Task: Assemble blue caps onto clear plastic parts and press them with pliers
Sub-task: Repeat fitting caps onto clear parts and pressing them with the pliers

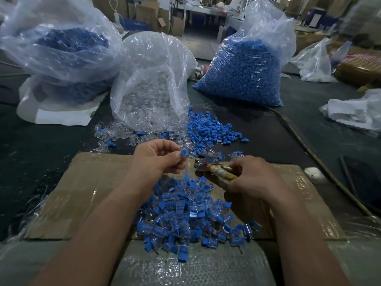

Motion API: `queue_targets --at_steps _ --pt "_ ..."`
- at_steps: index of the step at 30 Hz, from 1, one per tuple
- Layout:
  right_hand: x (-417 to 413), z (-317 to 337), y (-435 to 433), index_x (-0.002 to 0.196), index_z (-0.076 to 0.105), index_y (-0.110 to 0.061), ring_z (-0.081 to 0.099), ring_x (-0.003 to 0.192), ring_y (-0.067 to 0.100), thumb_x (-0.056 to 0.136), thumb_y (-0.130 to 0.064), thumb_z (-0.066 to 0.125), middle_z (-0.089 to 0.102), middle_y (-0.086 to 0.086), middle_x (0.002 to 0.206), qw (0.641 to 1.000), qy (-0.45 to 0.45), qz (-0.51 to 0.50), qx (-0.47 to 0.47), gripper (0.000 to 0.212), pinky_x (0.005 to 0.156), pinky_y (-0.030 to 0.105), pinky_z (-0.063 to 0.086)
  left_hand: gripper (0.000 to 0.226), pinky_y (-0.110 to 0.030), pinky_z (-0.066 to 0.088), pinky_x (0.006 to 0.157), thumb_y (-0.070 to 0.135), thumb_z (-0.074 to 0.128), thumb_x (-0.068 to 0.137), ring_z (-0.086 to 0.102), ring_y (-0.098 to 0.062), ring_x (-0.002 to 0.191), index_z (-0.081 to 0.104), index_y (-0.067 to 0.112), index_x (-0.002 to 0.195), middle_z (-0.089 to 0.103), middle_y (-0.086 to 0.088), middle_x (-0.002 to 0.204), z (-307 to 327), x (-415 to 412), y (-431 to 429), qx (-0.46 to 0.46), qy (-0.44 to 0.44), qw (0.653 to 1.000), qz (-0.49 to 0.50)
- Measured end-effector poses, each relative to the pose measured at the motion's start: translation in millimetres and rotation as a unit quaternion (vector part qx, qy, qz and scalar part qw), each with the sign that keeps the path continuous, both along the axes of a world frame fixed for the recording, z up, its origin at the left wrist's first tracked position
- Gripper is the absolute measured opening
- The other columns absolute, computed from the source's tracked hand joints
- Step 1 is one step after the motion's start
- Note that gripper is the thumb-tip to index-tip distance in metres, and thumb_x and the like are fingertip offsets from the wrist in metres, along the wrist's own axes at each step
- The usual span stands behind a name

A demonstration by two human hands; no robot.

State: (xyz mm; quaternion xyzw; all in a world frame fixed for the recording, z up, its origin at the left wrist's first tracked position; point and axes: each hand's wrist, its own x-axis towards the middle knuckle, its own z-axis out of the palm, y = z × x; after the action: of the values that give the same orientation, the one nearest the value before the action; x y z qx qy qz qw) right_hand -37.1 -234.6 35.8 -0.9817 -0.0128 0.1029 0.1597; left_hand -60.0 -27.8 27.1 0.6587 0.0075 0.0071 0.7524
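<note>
My left hand [158, 159] pinches a small blue cap [184, 153] between thumb and fingers, above the cardboard sheet [86, 195]. My right hand [253, 176] grips the cloth-wrapped handles of the pliers [216, 169], whose metal jaws [201, 164] point left toward the cap. A clear plastic part [210, 159] lies just beyond the jaws. A heap of assembled clear parts with blue caps [185, 215] lies on the cardboard below both hands. Loose blue caps [210, 129] and loose clear parts [115, 133] are scattered on the dark table further away.
An open bag of clear parts [150, 85] stands behind the loose pieces. A full bag of blue caps [243, 73] stands to the right, another bag with blue pieces [68, 52] at the left. A cable [305, 145] runs along the right. Crumpled plastic [354, 112] lies far right.
</note>
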Motion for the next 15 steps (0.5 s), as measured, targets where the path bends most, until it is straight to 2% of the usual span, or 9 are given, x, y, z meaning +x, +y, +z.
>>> queue_targets --at_steps 3,6,10,15 --pt "-0.1 -5.4 2.8 0.086 0.06 -0.027 0.053 0.072 0.013 0.067 -0.027 0.067 0.058 -0.004 0.079 0.999 -0.023 0.009 -0.033 0.02 0.063 0.032 0.049 0.017 -0.017 0.051 0.05 -0.01 0.054 0.082 0.063 -0.01 0.052 0.057 0.005 0.075 0.066 -0.001 0.056 -0.4 0.9 0.6 0.006 -0.011 1.0 0.006" --pt "2.6 -8.5 0.9 0.084 0.053 -0.023 0.047 0.076 0.012 0.072 -0.018 0.062 0.052 -0.006 0.083 0.996 -0.088 0.022 -0.017 0.016 0.062 0.032 0.045 0.018 -0.017 0.05 0.049 -0.011 0.053 0.083 0.062 -0.009 0.052 0.057 0.005 0.075 0.066 0.0 0.056 -1.2 1.0 1.0 0.002 -0.019 1.0 0.012" --pt "1.2 -8.9 6.2 0.093 0.04 -0.031 0.039 0.082 0.006 0.074 -0.021 0.067 0.04 -0.012 0.089 0.98 -0.18 0.07 0.047 0.034 0.065 0.025 0.033 0.018 -0.016 0.049 0.049 -0.011 0.053 0.083 0.062 -0.008 0.052 0.057 0.005 0.075 0.066 0.0 0.056 -1.9 0.8 0.1 0.009 -0.034 0.999 0.02" --pt "-5.9 -9.2 17.3 0.095 0.042 -0.033 0.047 0.081 0.007 0.073 -0.025 0.071 0.046 -0.015 0.089 0.969 -0.198 0.093 0.114 0.037 0.062 0.026 0.037 0.02 -0.014 0.049 0.05 -0.009 0.056 0.082 0.062 -0.004 0.052 0.058 0.009 0.075 0.065 0.005 0.055 -3.8 2.3 -1.7 0.042 -0.057 0.996 0.05"
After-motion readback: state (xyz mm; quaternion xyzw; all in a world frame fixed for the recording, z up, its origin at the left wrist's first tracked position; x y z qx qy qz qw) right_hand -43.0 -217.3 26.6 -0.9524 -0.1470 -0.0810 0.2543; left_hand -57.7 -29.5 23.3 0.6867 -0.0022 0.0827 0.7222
